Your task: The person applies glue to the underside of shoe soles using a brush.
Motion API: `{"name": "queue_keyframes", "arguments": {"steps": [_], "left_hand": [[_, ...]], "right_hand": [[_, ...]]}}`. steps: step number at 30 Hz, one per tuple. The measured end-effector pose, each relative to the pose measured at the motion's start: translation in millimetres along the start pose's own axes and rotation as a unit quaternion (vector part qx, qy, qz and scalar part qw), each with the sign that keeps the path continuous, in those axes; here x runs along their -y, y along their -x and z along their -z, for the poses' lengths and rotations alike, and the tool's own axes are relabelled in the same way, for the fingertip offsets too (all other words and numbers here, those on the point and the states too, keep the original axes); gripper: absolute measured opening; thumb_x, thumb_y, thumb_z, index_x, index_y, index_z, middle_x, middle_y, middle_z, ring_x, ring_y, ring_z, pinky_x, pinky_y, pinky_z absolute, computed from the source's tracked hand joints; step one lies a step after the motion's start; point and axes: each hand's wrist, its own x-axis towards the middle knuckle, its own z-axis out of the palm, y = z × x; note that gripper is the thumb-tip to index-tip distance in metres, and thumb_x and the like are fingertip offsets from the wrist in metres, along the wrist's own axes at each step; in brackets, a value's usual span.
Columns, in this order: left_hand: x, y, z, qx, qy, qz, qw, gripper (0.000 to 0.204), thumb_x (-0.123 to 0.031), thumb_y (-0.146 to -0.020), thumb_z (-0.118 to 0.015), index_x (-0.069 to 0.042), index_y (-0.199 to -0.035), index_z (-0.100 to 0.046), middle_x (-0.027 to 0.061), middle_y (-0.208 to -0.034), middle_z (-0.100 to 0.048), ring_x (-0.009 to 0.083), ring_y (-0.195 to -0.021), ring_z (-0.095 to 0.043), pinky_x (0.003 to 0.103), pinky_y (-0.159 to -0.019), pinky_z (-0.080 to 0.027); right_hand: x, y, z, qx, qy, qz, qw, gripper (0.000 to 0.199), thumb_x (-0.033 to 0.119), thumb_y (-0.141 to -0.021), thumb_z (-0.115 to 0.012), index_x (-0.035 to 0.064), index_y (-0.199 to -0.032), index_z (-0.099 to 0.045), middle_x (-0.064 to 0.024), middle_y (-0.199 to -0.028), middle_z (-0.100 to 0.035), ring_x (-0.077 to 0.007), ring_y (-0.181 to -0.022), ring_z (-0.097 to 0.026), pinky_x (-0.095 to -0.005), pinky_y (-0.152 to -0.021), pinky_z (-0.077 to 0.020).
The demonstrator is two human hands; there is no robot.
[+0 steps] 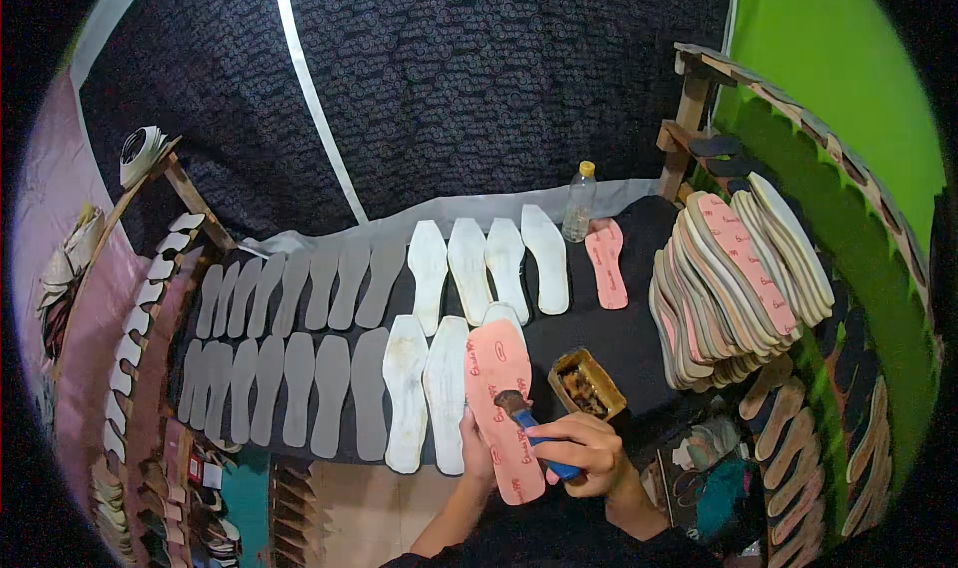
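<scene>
A pink insole [497,363] with red markings is held up near the table's front edge, its toe end away from me. My left hand [476,450] grips it from below and the left side; most of those fingers are hidden behind it. In my right hand [591,453] is a blue-handled brush [540,436], with the fingers closed round the handle. The dark bristle end lies over the middle of the insole, seemingly touching it. Just beyond the right hand stands a small open glue container [612,398], brown and crusted inside.
Overlapping grey insoles [299,388] lie in two rows at the left. White insoles [429,274] lie mid-table. Another pink insole [606,269] is near a yellow-capped bottle [579,204]. A large insole stack [709,288] stands at right. Wooden racks [689,109] flank the table.
</scene>
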Motion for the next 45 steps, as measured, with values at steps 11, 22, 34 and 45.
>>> {"name": "queue_keyframes", "arguments": {"steps": [11,22,34,45], "left_hand": [[-8,-3,3,0.01,0.024,-0.015,1.0,0.054,-0.041,-0.09,-0.017,-0.005,-0.119,-0.044,0.0129,-0.107,-0.057,0.0216,-0.093,-0.056,0.034,-0.08,-0.047],[-15,-2,1,-0.005,0.015,-0.044,0.999,0.061,-0.046,-0.089,-0.017,-0.002,-0.121,-0.044,0.0162,-0.105,-0.058,0.0243,-0.09,-0.058,0.035,-0.077,-0.048],[-10,-3,0,0.003,-0.02,-0.052,0.998,0.06,-0.047,-0.089,-0.017,-0.003,-0.116,-0.047,0.0117,-0.102,-0.059,0.0202,-0.084,-0.058,0.031,-0.072,-0.048],[-14,-3,2,-0.02,0.019,-0.007,1.0,0.061,-0.05,-0.088,-0.017,-0.004,-0.115,-0.048,0.0117,-0.095,-0.06,0.0201,-0.072,-0.058,0.032,-0.064,-0.049]], "right_hand": [[5,-11,-5,0.036,0.014,-0.008,0.999,0.045,0.009,-0.047,-0.065,0.0069,-0.092,-0.063,-0.0117,-0.097,-0.061,-0.0244,-0.072,-0.06,-0.0312,-0.059,-0.0449],[2,-11,-4,-0.124,-0.122,0.001,0.985,0.03,0.026,-0.086,-0.055,-0.0033,-0.08,-0.06,-0.0183,-0.075,-0.064,-0.0206,-0.055,-0.06,-0.0273,-0.049,-0.0466],[-4,-15,-2,0.059,-0.037,0.062,0.996,0.038,0.011,-0.055,-0.066,0.0025,-0.092,-0.06,-0.0172,-0.097,-0.06,-0.0308,-0.069,-0.06,-0.036,-0.058,-0.047],[1,-26,8,-0.024,-0.107,0.005,0.994,0.025,0.023,-0.085,-0.056,-0.0014,-0.083,-0.062,-0.0169,-0.082,-0.065,-0.0278,-0.066,-0.063,-0.033,-0.058,-0.0495]]}}
